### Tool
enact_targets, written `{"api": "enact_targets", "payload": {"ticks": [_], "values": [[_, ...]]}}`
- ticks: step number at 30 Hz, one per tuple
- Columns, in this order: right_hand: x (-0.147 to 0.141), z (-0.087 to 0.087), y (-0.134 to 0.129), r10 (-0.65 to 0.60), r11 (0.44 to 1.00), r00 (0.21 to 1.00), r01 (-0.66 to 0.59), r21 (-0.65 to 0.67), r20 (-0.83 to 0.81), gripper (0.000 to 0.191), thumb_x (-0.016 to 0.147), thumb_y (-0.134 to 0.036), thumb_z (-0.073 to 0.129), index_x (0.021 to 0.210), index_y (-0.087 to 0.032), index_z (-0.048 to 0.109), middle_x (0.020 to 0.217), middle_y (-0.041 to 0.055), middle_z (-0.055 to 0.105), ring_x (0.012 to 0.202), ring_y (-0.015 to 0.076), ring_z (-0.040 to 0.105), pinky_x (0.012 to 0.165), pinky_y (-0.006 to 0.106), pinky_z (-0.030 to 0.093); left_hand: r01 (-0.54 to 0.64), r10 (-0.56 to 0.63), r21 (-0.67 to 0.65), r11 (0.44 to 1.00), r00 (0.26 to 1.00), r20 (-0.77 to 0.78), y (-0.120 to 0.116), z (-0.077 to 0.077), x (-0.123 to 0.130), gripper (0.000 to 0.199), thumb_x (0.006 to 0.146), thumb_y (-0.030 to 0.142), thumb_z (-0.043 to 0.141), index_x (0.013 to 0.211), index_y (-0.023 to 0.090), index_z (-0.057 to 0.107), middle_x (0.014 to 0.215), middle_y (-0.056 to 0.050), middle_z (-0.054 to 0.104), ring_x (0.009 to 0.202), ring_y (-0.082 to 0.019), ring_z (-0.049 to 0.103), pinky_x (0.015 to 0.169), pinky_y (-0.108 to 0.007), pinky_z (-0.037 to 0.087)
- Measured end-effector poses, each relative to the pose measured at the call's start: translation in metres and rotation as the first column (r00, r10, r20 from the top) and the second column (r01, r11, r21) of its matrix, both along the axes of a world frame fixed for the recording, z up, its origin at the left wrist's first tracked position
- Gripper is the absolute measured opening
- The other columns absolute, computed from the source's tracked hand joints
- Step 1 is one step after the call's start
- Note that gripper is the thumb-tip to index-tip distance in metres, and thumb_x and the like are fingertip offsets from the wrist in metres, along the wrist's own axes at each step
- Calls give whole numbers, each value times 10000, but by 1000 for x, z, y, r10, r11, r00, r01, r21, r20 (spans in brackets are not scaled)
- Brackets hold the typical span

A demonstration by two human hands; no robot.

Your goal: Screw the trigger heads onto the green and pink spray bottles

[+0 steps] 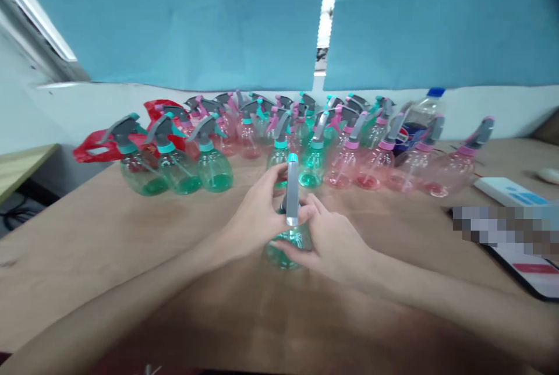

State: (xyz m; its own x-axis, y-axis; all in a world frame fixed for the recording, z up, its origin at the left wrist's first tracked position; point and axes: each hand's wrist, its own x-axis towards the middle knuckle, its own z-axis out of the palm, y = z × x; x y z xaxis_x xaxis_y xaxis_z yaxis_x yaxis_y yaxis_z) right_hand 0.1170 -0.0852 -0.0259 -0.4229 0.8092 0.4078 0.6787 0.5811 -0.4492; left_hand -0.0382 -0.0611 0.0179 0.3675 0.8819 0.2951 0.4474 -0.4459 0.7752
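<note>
My left hand (255, 206) closes around the grey spray head (292, 194) of a green spray bottle (298, 237), while my right hand (343, 241) grips its clear body, thumb across the near side. The bottle stands upright, its base close to the worktop (87, 247); whether they touch I cannot tell. Beyond my hands, further bottles form crowded rows: three green ones (216, 174) at front left, pink ones (373, 168) at front right. A red plastic bag (94, 148) lies at the left end; a large blue-capped bottle (430, 110) stands behind the pink group. A blue sheet (196, 25) spans the background.
</note>
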Motion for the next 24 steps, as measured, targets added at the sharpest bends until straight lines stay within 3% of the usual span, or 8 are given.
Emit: {"api": "enact_targets", "payload": {"ticks": [5,10,13,16,20,24], "values": [[35,-11,-10,-98,995,995,99,26,-20,554,833,-653,508,1113,-175,501,1035,120,614,778,280,672,544,391,519,145,-142,-46,988,988,65,1,-5,44,426,818,253,609,1225,192,496,1173,-89,632,1004,-243,656,864,-406,557],[53,-19,-6,-114,993,993,115,30,-36,664,795,-724,497,1155,-166,474,995,133,622,770,291,672,575,427,542,197,-194,-2,980,971,140,13,-17,63,361,817,174,513,1174,221,544,966,-25,643,945,-204,642,872,-381,538],[58,-25,3,-84,995,996,82,-48,-34,675,793,-685,554,1215,-169,447,1018,133,636,830,307,677,624,449,553,179,-183,40,983,969,167,28,-21,64,331,781,172,525,1108,194,575,939,-28,636,881,-184,624,874,-365,532],[67,-37,19,15,991,999,-20,-133,-40,635,826,-581,608,1288,-187,423,1067,126,652,951,302,667,727,452,560,115,-122,48,992,975,188,43,-20,58,355,730,167,525,1075,188,607,1036,-41,638,880,-183,626,881,-365,528],[88,-58,46,83,995,996,-81,-59,35,619,828,-557,628,1279,-153,502,1290,197,576,1181,329,572,959,505,485,73,-73,6,997,978,196,57,-16,45,417,717,184,524,1123,226,612,1093,-25,660,933,-201,639,910,-387,513],[107,-73,63,72,995,994,-66,-80,79,636,849,-581,581,1339,-183,500,1374,180,539,1274,324,505,1027,526,437,80,-76,-6,997,975,210,60,-11,33,377,718,191,534,1077,242,637,1181,-18,650,1043,-218,618,936,-387,509]]}}
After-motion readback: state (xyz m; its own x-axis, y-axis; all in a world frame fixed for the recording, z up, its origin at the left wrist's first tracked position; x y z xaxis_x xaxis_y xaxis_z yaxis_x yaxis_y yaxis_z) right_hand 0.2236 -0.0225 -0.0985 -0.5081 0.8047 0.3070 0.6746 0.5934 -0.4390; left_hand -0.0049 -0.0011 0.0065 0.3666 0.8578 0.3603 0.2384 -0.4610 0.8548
